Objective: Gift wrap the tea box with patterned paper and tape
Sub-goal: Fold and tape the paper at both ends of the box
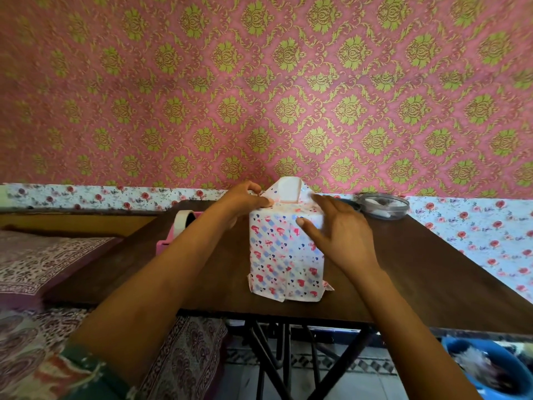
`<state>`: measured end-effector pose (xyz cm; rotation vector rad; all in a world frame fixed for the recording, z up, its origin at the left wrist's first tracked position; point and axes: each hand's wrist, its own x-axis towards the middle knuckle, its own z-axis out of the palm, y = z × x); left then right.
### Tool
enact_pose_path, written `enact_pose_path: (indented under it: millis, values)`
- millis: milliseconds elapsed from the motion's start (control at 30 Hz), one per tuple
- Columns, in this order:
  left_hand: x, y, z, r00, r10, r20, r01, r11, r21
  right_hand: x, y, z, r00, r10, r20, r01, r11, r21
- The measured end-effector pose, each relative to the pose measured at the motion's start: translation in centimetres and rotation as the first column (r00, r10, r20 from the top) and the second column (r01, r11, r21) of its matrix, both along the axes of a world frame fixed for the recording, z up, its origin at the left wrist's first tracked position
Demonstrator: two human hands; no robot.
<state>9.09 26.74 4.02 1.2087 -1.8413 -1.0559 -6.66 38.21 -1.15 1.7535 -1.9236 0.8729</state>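
Box [284, 249] stood upright mid-counter [403, 269], sides covered in paper [268, 287]. Top flap [289, 192] seen standing, untaped. Left grip [245, 202] closed, paper edge pinched at top left corner. Right grip [337, 229] spread flat, nothing held, fingers laid against right front face. Risks: flap sprung open if pinch released before tape fetched; box tipped by uneven side pressure; bottom folds loosened. Tape [184, 219] parked left, behind left forearm, so reach judged awkward.

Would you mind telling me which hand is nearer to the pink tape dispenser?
Left. The left hand pinches the wrapping paper at the top-left edge of the box, just right of the tape dispenser; the right hand lies open against the box's opposite side, farther away.
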Motion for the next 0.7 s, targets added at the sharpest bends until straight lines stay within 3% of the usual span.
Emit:
enact_pose_path:
  millis: [333,500,633,700]
  values:
    - [1.2,-0.2,-0.5,0.996,0.028,-0.084,-0.023,0.998,0.056,0.2,-1.1,-1.0,0.993,0.025,0.112,-0.022,1.000,-0.020]
    - [6.7,-1.5,-0.4,0.976,0.212,-0.039,-0.213,0.976,-0.031,0.4,-1.4,-1.1,0.993,0.034,0.112,-0.028,0.998,-0.054]
    - [12.0,-2.5,-1.6,0.805,0.539,0.248,-0.513,0.843,-0.164,0.3,-1.2,-1.3,0.994,0.032,0.102,-0.024,0.997,-0.077]
    - [13.5,-2.4,-2.9,0.787,0.521,0.330,-0.534,0.844,-0.058,0.3,-1.2,-1.5,0.995,0.020,0.101,-0.011,0.996,-0.084]
